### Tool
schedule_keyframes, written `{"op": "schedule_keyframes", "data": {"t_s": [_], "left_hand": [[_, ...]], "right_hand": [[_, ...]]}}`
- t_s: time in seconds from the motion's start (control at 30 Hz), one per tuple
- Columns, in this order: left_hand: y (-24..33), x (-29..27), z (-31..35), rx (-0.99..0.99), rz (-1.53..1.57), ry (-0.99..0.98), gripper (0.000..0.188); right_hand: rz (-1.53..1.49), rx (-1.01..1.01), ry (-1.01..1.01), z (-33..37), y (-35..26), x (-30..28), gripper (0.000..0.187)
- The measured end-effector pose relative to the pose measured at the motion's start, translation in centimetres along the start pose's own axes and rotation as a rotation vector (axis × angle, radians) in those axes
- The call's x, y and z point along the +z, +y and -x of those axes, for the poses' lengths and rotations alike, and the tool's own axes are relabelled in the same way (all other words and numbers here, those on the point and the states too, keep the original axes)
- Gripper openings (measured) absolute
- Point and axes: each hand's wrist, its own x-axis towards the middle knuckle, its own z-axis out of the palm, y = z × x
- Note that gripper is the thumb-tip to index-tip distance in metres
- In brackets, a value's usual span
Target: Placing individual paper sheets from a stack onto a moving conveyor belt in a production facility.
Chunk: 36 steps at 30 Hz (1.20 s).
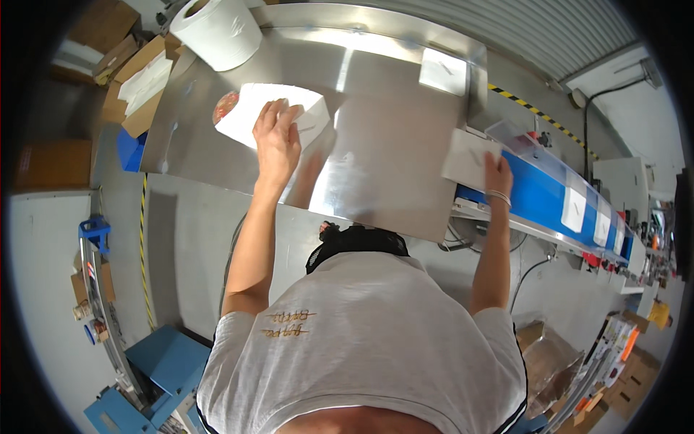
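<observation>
A pile of flat white packets (242, 119) lies on the left part of the steel table. My left hand (277, 141) rests on the pile, its fingers bent and a little apart, with nothing plainly gripped. Partly behind the pile's left edge shows a round reddish thing (225, 107) whose kind I cannot make out. Where the table meets the blue conveyor belt, my right hand (497, 177) is closed on the right edge of a white flat packet (466, 159). Both are smeared by motion. The packet lies flat or nearly so; whether it touches the belt I cannot tell.
The steel table (390, 137) has a raised rim, with a white roll (220, 36) at its far left corner. A white square card (443, 71) lies far right. Several white packets lie along the blue belt (538, 184), beside a clear guard (517, 137). Cardboard boxes (141, 87) stand left.
</observation>
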Motion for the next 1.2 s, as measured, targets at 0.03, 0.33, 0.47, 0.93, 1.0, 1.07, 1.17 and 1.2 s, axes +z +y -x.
{"op": "schedule_keyframes", "data": {"t_s": [0.03,0.33,0.47,0.93,1.0,1.07,1.17,1.2], "left_hand": [[0.1,0.3,-0.1,0.009,-0.010,0.000,0.033],[0.4,0.4,0.3,0.018,-0.014,0.002,0.034],[0.6,0.1,0.0,0.003,0.005,-0.100,0.039],[-1.9,-0.3,-0.2,-0.006,-0.073,-0.020,0.036],[-1.8,-0.3,-0.2,0.007,-0.052,-0.006,0.036],[-1.7,-0.3,-0.2,0.006,-0.014,0.008,0.036],[-1.4,-0.1,0.0,0.005,-0.014,0.030,0.033],[-1.7,-0.2,0.1,-0.001,-0.028,0.015,0.032]], "right_hand": [[0.148,-0.191,0.274,-1.6,3.3,0.0,0.037],[-0.225,-0.607,-0.578,5.7,-16.1,7.9,0.051],[-0.341,-0.815,-0.727,6.6,-21.5,15.0,0.052],[-0.382,-0.042,-0.149,2.0,-3.9,4.2,0.030],[-0.203,-0.042,0.014,-0.4,1.0,1.6,0.036],[0.168,-0.044,0.145,-0.5,1.6,-1.1,0.048],[0.756,-0.272,0.649,1.7,-1.8,-0.6,0.064],[0.537,-0.412,0.470,1.1,-2.8,0.4,0.061]]}}
